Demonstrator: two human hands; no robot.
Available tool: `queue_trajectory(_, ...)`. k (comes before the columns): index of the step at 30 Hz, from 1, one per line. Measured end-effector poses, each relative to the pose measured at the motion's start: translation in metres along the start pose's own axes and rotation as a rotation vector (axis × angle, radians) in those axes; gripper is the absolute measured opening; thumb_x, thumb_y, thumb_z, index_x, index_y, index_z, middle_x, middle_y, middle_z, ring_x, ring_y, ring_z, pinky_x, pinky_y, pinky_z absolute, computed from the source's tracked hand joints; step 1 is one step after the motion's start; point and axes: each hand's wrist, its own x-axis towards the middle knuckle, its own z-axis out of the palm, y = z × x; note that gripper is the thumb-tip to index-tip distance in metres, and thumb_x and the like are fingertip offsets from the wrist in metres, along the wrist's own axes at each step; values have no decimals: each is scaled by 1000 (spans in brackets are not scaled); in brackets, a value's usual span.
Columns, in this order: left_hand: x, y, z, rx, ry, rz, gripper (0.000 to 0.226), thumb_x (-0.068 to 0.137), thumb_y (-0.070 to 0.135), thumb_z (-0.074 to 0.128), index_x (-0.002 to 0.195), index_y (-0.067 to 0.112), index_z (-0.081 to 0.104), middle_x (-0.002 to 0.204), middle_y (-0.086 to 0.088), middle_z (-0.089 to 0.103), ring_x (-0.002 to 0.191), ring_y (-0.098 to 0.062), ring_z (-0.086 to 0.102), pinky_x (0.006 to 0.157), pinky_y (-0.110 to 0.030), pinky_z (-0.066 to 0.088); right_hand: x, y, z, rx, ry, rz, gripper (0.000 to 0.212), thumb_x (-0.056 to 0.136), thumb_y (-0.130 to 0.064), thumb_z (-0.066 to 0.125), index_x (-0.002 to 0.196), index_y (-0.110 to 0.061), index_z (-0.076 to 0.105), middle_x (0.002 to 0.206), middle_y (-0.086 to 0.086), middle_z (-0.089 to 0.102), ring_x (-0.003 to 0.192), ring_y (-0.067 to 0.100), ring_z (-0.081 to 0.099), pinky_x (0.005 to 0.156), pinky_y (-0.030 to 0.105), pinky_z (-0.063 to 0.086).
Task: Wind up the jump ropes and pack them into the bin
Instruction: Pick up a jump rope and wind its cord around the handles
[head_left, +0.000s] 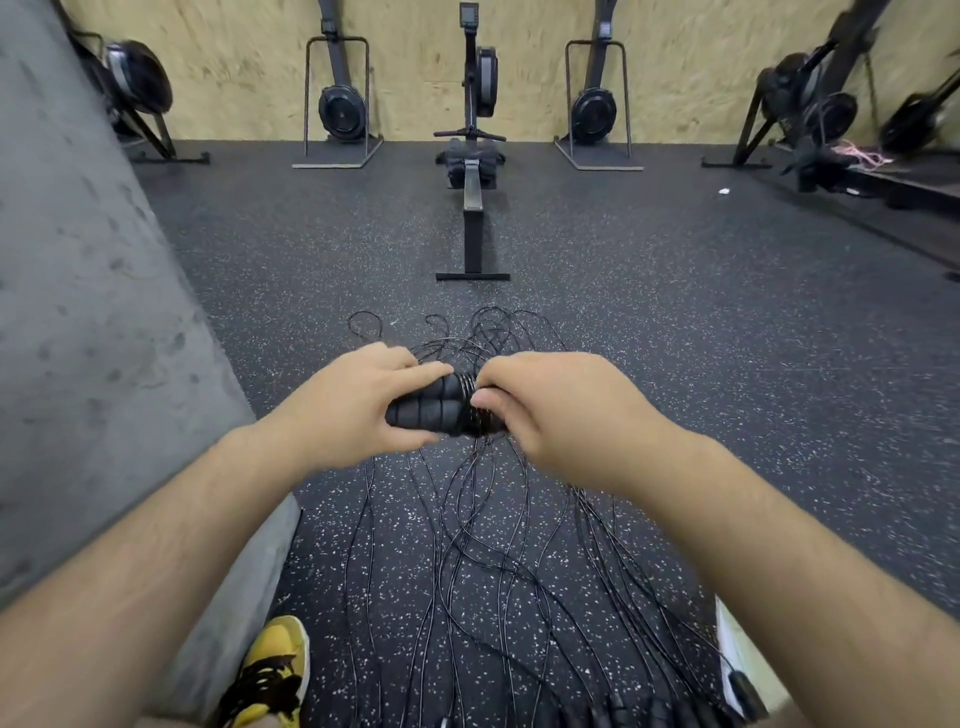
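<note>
Speckled gym floor (675, 322) lies under loose ropes (467, 545). My left hand (358, 410) grips the paired handles (421, 415); my right hand (550, 415) pinches the cord (469, 387) wound there, so I'd keep turns snug.

We see black jump ropes (467, 545) on a dark floor (675, 338) speckled white, black foam handles (431, 410), a yellow-and-black shoe (270, 670), a grey pillar (78, 312) and a tan plywood wall (234, 67).

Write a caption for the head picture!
Left hand and right hand hold cord-wrapped jump rope handles above loose ropes.
</note>
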Motion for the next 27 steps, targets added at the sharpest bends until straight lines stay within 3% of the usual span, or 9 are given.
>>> queue_trajectory(4, 2, 20, 3, -88, -27, 158, 64, 81, 61, 63, 131, 22, 61, 94, 7, 56, 86, -12, 46, 76, -27, 40, 8, 24, 2, 22, 32, -47, 25, 105, -40, 39, 110, -29, 62, 105, -10, 64, 97, 18, 61, 79, 36, 48)
queue_trajectory(9, 0, 42, -9, -221, 0, 221, 60, 82, 54, 71, 130, 21, 60, 97, 12, 55, 91, -8, 50, 83, -22, 41, 13, 51, 12, 240, 46, -18, 12, 100, -35, 55, 98, -32, 67, 90, -20, 62, 86, 4, 54, 80, 33, 47)
queue_trajectory(14, -4, 58, -30, -318, 45, 143, 62, 76, 51, 77, 130, 28, 59, 103, 19, 61, 99, -1, 55, 90, -23, 45, 12, 64, 24, 738, 45, 111, 11, 97, -25, 63, 94, -17, 69, 70, -19, 58, 65, -1, 50, 65, 17, 40)
queue_trajectory(16, -7, 69, -32, -574, 48, 71, 58, 74, 31, 87, 125, 27, 59, 109, 18, 67, 106, -1, 63, 93, -19, 49, 13, 60, 32, 1002, -21, 191, 16, 96, -26, 63, 94, -11, 66, 75, -13, 62, 67, 3, 54, 64, 19, 45)
queue_trajectory(18, -9, 74, -33, -736, 46, -3, 63, 73, 16, 89, 125, 28, 55, 117, 21, 66, 112, -1, 65, 96, -17, 49, 13, 52, 40, 1168, -75, 246, 6, 97, -11, 60, 92, -8, 62, 86, -1, 64, 75, 13, 60, 67, 25, 52)
queue_trajectory(21, -9, 66, -37, -664, 105, -31, 66, 72, 29, 88, 127, 32, 52, 119, 22, 65, 115, -2, 63, 98, -19, 48, 10, 33, 44, 1056, -176, 324, 30, 98, 5, 49, 77, -16, 55, 79, -5, 58, 66, -2, 55, 63, 11, 47)
queue_trajectory(22, -9, 61, -39, -654, 125, -47, 64, 72, 32, 87, 126, 32, 53, 119, 21, 65, 115, -3, 64, 98, -21, 48, 8, 26, 47, 1001, -171, 327, 35, 99, 5, 47, 75, -20, 52, 75, -7, 54, 63, -1, 51, 61, 12, 45)
queue_trajectory(24, -7, 54, -40, -665, 176, -85, 61, 73, 29, 89, 124, 30, 57, 117, 20, 67, 112, -2, 65, 97, -22, 49, 8, 12, 54, 1037, -154, 402, 35, 102, -6, 47, 72, -25, 49, 65, -12, 51, 59, 7, 43, 57, 20, 40)
queue_trajectory(27, -5, 44, -32, -655, 212, -139, 57, 73, 16, 89, 120, 22, 59, 108, 23, 70, 106, 9, 64, 90, -8, 44, 15, -8, 62, 1118, -160, 466, 31, 107, -25, 39, 80, -25, 53, 61, -13, 48, 56, 8, 41, 55, 25, 36)
